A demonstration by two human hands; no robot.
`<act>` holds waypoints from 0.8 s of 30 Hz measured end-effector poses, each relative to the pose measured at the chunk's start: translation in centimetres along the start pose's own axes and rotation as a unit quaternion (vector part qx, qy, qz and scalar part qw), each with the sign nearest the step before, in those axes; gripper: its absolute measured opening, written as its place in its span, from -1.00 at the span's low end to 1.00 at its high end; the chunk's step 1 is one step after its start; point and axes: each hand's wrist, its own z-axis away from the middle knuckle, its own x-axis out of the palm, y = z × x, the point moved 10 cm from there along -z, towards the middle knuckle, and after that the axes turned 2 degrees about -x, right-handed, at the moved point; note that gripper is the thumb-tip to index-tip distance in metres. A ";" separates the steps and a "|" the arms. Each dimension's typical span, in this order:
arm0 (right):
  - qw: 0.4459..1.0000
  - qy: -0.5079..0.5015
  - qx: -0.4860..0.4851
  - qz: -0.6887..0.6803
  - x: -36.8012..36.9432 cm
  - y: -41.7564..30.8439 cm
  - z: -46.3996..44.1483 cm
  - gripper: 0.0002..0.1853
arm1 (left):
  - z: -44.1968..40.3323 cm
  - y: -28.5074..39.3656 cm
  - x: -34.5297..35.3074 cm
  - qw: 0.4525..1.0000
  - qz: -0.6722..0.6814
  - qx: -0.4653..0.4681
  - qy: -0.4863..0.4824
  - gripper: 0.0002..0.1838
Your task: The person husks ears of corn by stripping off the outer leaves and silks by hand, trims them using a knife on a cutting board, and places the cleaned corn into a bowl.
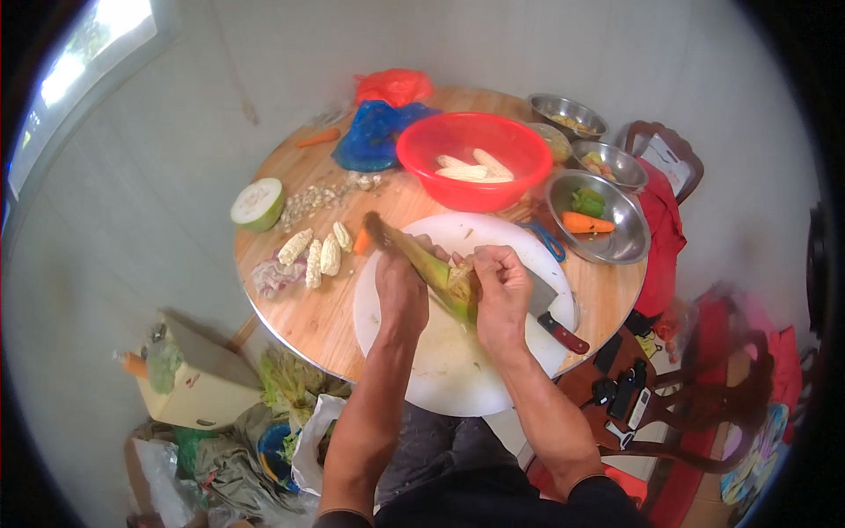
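Observation:
An ear of corn (431, 269), in its green husk with brown silk at the upper left end, is held tilted over the round white cutting board (387, 370). My left hand (402, 286) is closed around its side. With fingers pinched together, my right hand (503, 286) grips the husk near the lower end, where a paler, loosened patch shows. A knife (562, 333) with a dark red handle lies on the board's right side. Left of the board are several pale corn pieces (330, 255) and an orange carrot piece (362, 241).
Behind the board stands a red basin (440, 187) with peeled corn. Steel bowls (629, 245) hold a carrot, green pepper and other food. A cut winter melon (258, 204), garlic cloves (312, 201) and a blue bag (374, 141) sit leftward. A white bag (310, 453) hangs below the table.

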 end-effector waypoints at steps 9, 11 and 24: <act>0.977 -0.154 0.148 -0.030 -4.0 1.0 6.2 -0.93 | -4.4 0.8 -6.0 0.989 0.125 -0.037 0.069 -0.66; 0.975 -0.172 0.140 0.017 -6.2 1.3 8.4 -0.96 | -4.8 1.0 -7.0 0.988 0.124 -0.023 0.089 -0.65; 0.927 -0.213 0.197 0.237 -8.0 6.2 9.2 -0.84 | -2.1 -0.9 -3.4 0.998 -0.027 0.048 0.031 -0.55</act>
